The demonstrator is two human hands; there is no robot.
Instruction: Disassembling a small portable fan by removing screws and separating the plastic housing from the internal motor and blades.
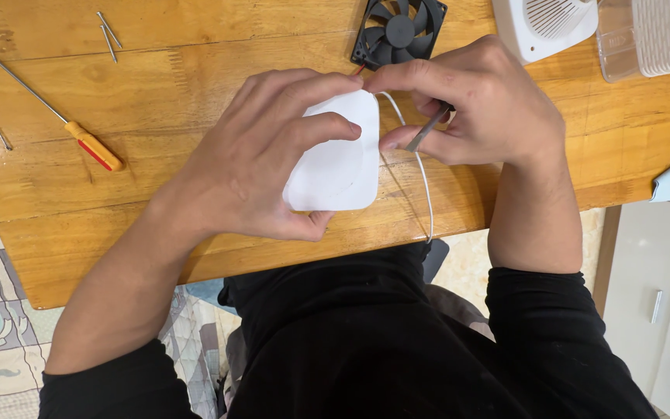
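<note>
Your left hand (261, 159) grips a white rounded plastic casing (335, 155) above the wooden table (157, 93), fingers curled over its top and thumb under its lower edge. Your right hand (474, 105) pinches a thin grey metal tool (428, 128) against the casing's right side, where a white cable (420, 167) trails down. A black cooling fan (399, 31) lies just beyond your hands, and an orange-handled screwdriver (91, 143) lies well to the left.

Bare table (195, 70) left; black fan (399, 32) perhaps crowds the back
</note>
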